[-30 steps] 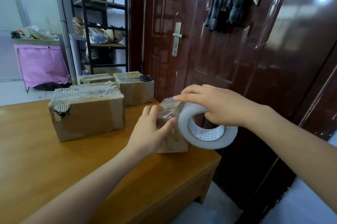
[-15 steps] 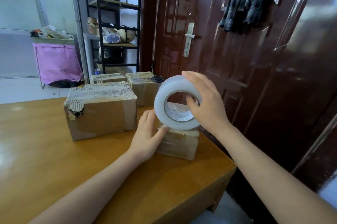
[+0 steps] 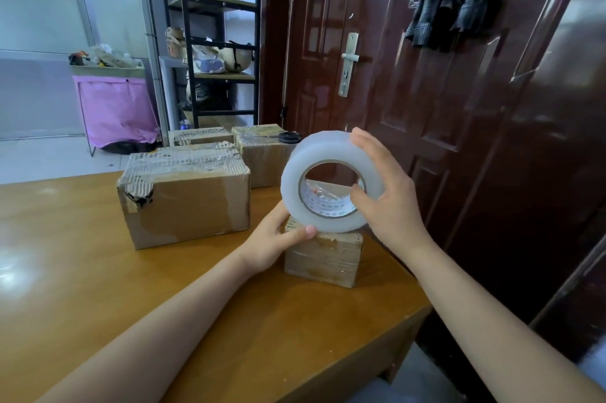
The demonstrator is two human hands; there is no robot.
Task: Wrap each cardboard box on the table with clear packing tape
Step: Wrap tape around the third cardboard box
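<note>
The small box (image 3: pixel 323 256) sat near the table's (image 3: pixel 98 287) 3 o'clock edge. The left hand (image 3: pixel 273 243) gripped its top corner; the right hand (image 3: pixel 388 202) clasped the tape roll (image 3: pixel 324 181) above. Larger boxes (image 3: pixel 187 196) crowded 10 o'clock.

wooden table (image 3: pixel 82 287); on it: four cardboard boxes (image 3: pixel 187 196); small box (image 3: pixel 323 256) near edge

a glossy dark red panelled door (image 3: pixel 410 81) with a silver metal handle (image 3: pixel 349 63); left of it, a black metal shelving rack (image 3: pixel 210 41) and pale tiled floor (image 3: pixel 39 158).
</note>
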